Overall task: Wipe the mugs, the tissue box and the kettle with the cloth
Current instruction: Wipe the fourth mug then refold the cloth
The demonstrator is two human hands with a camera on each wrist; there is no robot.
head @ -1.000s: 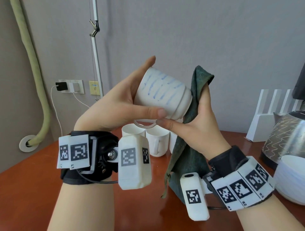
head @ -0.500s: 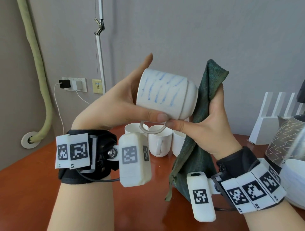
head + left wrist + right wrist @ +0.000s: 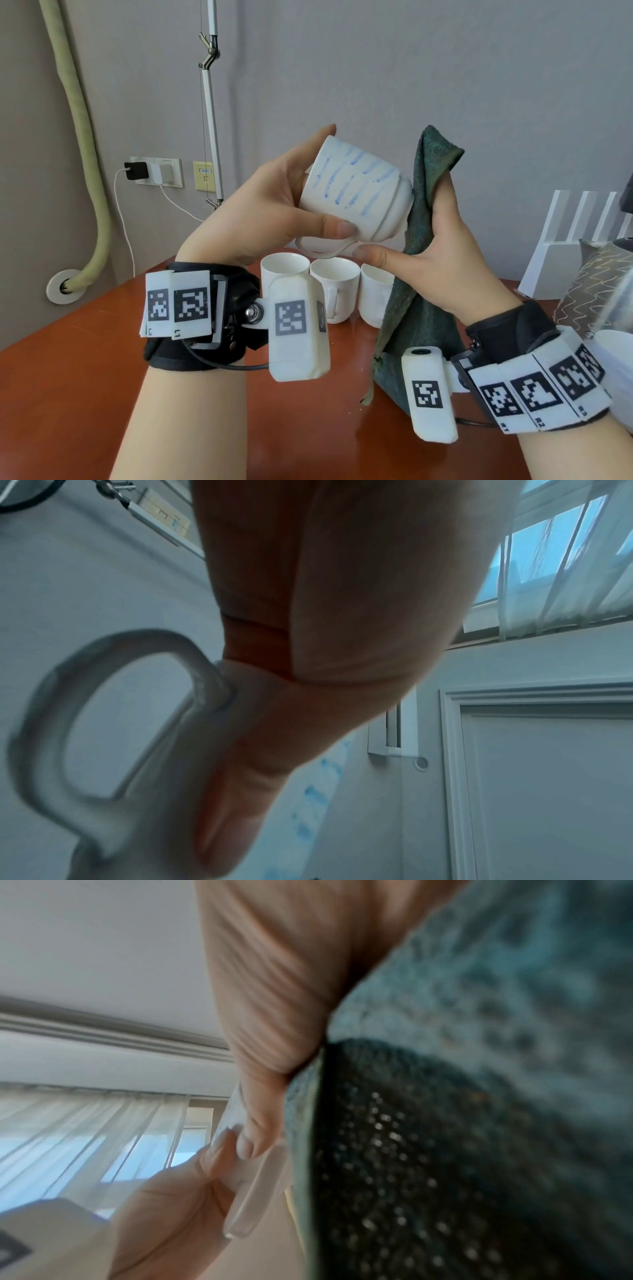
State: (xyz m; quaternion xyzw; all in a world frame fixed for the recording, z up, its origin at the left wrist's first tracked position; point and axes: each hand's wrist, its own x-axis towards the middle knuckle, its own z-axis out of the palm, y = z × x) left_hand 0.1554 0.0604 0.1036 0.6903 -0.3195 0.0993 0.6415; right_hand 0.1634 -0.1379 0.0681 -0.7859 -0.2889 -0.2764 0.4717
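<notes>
My left hand point(image 3: 274, 209) grips a white mug point(image 3: 356, 192) with blue streaks, tipped on its side in the air, base toward the right and handle point(image 3: 322, 248) hanging down. In the left wrist view the thumb point(image 3: 236, 791) lies along the mug point(image 3: 304, 818) beside the handle point(image 3: 103, 718). My right hand point(image 3: 442, 253) holds a dark green cloth point(image 3: 424, 219) against the mug's base, its thumb stretched under the mug. The cloth point(image 3: 479, 1123) fills the right wrist view. Three white mugs point(image 3: 334, 291) stand on the table behind. The kettle point(image 3: 596, 284) is at the right edge.
The red-brown table point(image 3: 85, 377) runs to the grey wall. A white slotted rack point(image 3: 568, 246) stands behind the kettle. A white round object point(image 3: 620, 363) sits at the right edge. A green hose point(image 3: 82, 144) and a thin metal pole point(image 3: 210, 113) stand at the back left.
Both hands and the mug have dropped a little and the mug tilts more steeply. The right thumb has come off the mug and the cloth has slid along its base.
</notes>
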